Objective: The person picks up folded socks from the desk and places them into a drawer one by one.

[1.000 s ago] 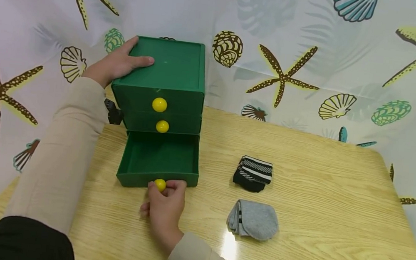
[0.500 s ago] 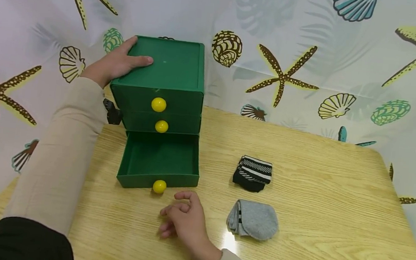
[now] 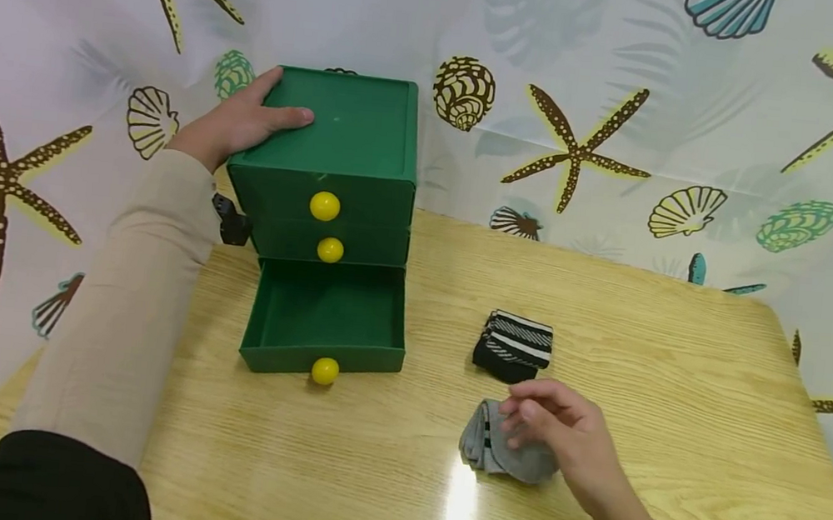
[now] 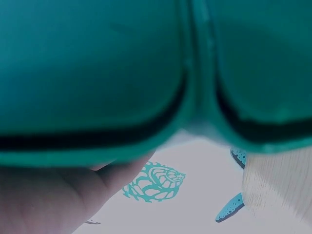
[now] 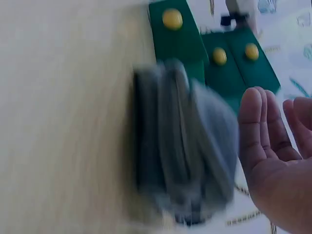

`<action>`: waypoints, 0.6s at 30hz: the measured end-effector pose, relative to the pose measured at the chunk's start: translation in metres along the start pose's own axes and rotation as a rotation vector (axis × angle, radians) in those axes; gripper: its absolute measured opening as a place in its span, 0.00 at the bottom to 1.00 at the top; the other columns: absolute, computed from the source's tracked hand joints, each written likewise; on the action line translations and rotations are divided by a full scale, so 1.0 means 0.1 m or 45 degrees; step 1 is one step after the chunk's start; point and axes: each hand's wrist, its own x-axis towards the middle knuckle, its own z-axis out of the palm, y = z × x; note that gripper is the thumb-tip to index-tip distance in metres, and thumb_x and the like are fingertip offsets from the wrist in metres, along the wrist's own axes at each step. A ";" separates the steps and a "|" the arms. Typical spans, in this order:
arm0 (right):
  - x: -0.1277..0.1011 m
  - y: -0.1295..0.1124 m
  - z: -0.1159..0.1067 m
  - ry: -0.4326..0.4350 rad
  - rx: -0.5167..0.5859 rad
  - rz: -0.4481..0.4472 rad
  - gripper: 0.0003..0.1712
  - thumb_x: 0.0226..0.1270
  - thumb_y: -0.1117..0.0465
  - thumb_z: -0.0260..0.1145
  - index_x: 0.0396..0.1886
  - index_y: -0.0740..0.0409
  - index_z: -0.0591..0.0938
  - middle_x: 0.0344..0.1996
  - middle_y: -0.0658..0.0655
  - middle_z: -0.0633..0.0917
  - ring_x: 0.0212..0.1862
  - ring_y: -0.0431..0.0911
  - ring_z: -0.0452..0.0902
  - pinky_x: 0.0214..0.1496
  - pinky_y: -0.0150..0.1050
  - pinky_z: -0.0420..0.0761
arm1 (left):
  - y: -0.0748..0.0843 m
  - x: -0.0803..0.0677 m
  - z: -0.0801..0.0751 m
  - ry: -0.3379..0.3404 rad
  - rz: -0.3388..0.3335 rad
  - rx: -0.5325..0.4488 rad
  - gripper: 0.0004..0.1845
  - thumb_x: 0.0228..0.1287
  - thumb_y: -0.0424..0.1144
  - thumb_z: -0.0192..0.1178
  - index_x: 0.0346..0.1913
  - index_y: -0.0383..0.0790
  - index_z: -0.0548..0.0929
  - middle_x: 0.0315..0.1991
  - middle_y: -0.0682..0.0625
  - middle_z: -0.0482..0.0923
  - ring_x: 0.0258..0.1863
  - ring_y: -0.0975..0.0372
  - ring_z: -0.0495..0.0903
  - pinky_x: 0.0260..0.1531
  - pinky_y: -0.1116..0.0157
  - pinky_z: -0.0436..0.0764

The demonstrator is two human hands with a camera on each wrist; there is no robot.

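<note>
My left hand [image 3: 237, 121] lies on the left edge of a green drawer cabinet [image 3: 362, 125], thumb stretched across its top. In the left wrist view the cabinet's blurred green side [image 4: 92, 73] hides most of that hand. The bottom drawer [image 3: 369, 361] is pulled out, nothing inside it, with a yellow knob [image 3: 325, 371] on its front. Over a folded grey sock [image 3: 477, 446] hovers my right hand [image 3: 575, 443], fingers loosely bent and holding nothing. The right wrist view shows the grey sock [image 5: 185, 141] beside the fingers. Behind it lies a folded black-and-white striped sock [image 3: 515, 345].
Two upper drawers with yellow knobs [image 3: 325, 206] are closed. A wooden table [image 3: 675, 385] bears everything. A white curtain [image 3: 410, 8] printed with starfish and shells hangs along the back and sides.
My right hand has let go of the bottom drawer's knob and moved right to above the grey sock. The left hand stays on the cabinet; the drawer remains out.
</note>
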 end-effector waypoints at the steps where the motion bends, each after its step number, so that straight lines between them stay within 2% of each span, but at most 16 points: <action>1: -0.04 -0.03 -0.10 0.045 -0.086 -0.002 0.15 0.78 0.74 0.54 0.56 0.65 0.82 0.47 0.58 0.86 0.47 0.48 0.84 0.44 0.44 0.86 | 0.00 0.00 0.00 0.000 0.000 -0.002 0.53 0.71 0.67 0.51 0.79 0.60 0.23 0.81 0.48 0.21 0.78 0.45 0.30 0.72 0.40 0.42; 4: -0.14 -0.05 -0.31 0.109 -0.304 0.033 0.14 0.76 0.74 0.58 0.56 0.70 0.81 0.56 0.62 0.83 0.59 0.47 0.79 0.54 0.39 0.82 | 0.01 0.00 0.01 0.003 -0.002 0.007 0.53 0.71 0.67 0.50 0.79 0.60 0.24 0.81 0.49 0.21 0.78 0.46 0.28 0.73 0.40 0.41; 6: -0.19 -0.03 -0.39 0.068 -0.461 0.091 0.16 0.75 0.71 0.61 0.60 0.69 0.81 0.65 0.65 0.77 0.68 0.51 0.71 0.61 0.33 0.75 | 0.00 0.00 0.01 0.007 -0.004 0.016 0.53 0.71 0.67 0.50 0.79 0.60 0.24 0.81 0.49 0.20 0.78 0.46 0.27 0.73 0.40 0.41; 8: -0.22 -0.02 -0.42 -0.034 -0.566 0.178 0.20 0.74 0.68 0.64 0.63 0.63 0.81 0.71 0.68 0.69 0.74 0.57 0.60 0.65 0.29 0.68 | 0.00 0.01 0.01 0.009 -0.006 0.020 0.53 0.71 0.67 0.50 0.79 0.60 0.24 0.80 0.49 0.20 0.78 0.47 0.26 0.73 0.40 0.40; 11: -0.23 -0.01 -0.41 -0.200 -0.710 0.251 0.21 0.73 0.62 0.67 0.64 0.56 0.83 0.74 0.69 0.63 0.76 0.69 0.47 0.73 0.45 0.59 | 0.01 0.01 0.01 0.007 -0.004 0.014 0.53 0.71 0.67 0.50 0.79 0.60 0.24 0.80 0.49 0.20 0.78 0.47 0.27 0.73 0.40 0.41; 13: -0.22 0.01 -0.38 -0.264 -0.782 0.274 0.20 0.73 0.60 0.67 0.62 0.53 0.84 0.74 0.69 0.63 0.75 0.72 0.44 0.72 0.59 0.57 | 0.01 0.01 0.00 0.005 -0.004 0.017 0.53 0.71 0.67 0.50 0.79 0.60 0.24 0.81 0.49 0.20 0.78 0.45 0.29 0.72 0.39 0.42; 14: -0.22 0.01 -0.36 -0.278 -0.826 0.263 0.19 0.72 0.59 0.67 0.61 0.52 0.85 0.73 0.69 0.64 0.75 0.73 0.45 0.70 0.65 0.56 | 0.02 0.01 0.00 0.004 -0.005 0.017 0.53 0.71 0.67 0.50 0.79 0.60 0.24 0.81 0.48 0.21 0.78 0.44 0.30 0.72 0.39 0.43; 15: -0.21 0.02 -0.35 -0.279 -0.881 0.243 0.19 0.72 0.59 0.68 0.61 0.52 0.86 0.71 0.68 0.66 0.74 0.72 0.50 0.68 0.68 0.58 | 0.02 0.01 0.00 0.003 -0.007 0.019 0.53 0.71 0.67 0.50 0.79 0.60 0.24 0.81 0.47 0.21 0.78 0.42 0.32 0.72 0.38 0.44; 16: -0.21 0.03 -0.33 -0.270 -0.922 0.233 0.19 0.72 0.59 0.68 0.60 0.51 0.86 0.68 0.67 0.69 0.71 0.70 0.57 0.66 0.65 0.64 | 0.03 0.01 0.00 0.002 -0.008 0.021 0.53 0.71 0.67 0.50 0.79 0.60 0.24 0.81 0.47 0.22 0.78 0.41 0.33 0.72 0.38 0.45; 18: -0.20 0.04 -0.29 -0.249 -0.991 0.214 0.19 0.70 0.60 0.70 0.60 0.50 0.86 0.62 0.62 0.73 0.62 0.61 0.69 0.59 0.54 0.74 | 0.03 0.01 0.01 -0.001 -0.008 0.026 0.53 0.71 0.67 0.50 0.79 0.59 0.24 0.81 0.46 0.22 0.78 0.40 0.34 0.71 0.38 0.45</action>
